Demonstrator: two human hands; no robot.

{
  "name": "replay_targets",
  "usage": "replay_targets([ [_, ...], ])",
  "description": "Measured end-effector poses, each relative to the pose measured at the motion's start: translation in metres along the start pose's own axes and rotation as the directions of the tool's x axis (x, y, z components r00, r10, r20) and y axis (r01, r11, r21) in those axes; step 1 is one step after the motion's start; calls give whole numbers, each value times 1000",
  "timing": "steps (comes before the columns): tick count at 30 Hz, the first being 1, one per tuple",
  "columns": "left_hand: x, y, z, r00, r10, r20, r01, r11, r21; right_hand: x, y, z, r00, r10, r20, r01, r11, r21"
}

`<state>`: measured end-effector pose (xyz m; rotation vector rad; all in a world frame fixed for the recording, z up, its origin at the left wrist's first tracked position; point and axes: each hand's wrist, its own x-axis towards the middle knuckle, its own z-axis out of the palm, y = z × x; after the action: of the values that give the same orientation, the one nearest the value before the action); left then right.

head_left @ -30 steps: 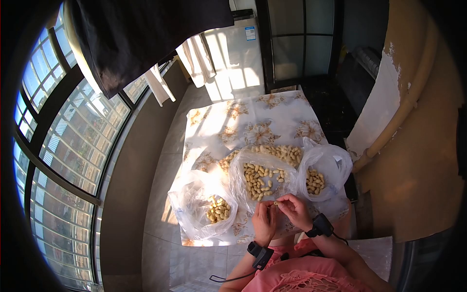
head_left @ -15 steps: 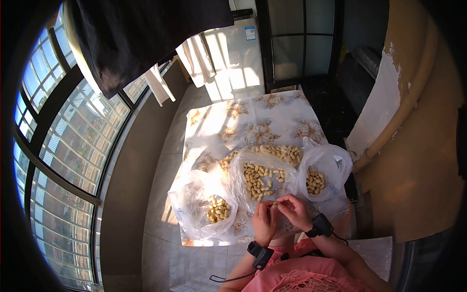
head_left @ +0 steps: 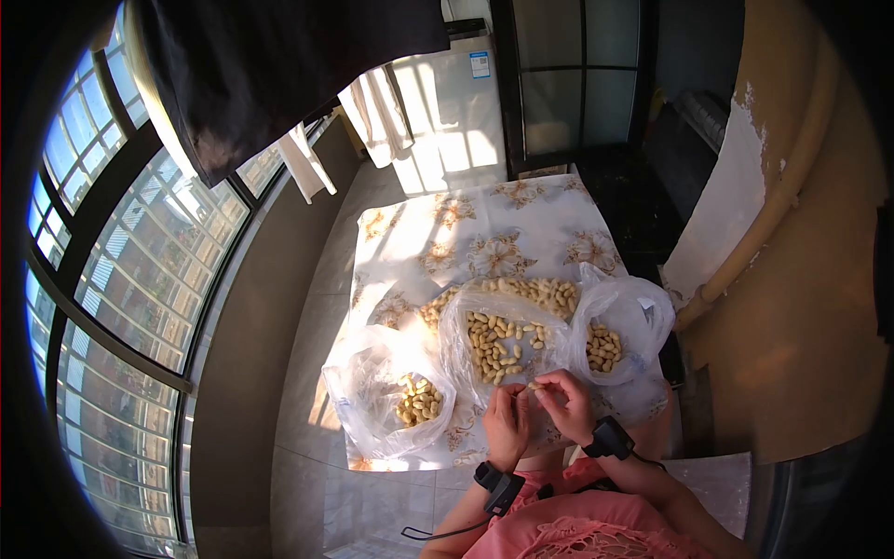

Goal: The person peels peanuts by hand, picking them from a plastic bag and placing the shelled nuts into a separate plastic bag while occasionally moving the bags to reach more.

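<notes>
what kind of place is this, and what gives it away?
Probably a home, perhaps an enclosed balcony or sunroom: barred windows run along one side, dark and pale cloth hangs overhead, and a flower-patterned tablecloth covers the table, with peanuts on it in plastic bags.

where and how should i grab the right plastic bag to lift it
Gather the loose rim of the right plastic bag from above, probably both sides together: its mouth gapes and the peanuts lie inside, so the film should close over them.
</notes>
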<state>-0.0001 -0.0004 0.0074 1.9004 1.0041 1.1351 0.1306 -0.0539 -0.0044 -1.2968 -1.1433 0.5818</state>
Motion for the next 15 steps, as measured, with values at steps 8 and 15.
replay_targets([
  [8,1,2,-1,1000,-5,-3,4,1000,-16,2,-8,5,994,35,-104,-35,999,1],
  [15,-3,-9,1,1000,20,4,-20,999,-29,10,-45,17,1000,-23,-9,23,998,-64],
])
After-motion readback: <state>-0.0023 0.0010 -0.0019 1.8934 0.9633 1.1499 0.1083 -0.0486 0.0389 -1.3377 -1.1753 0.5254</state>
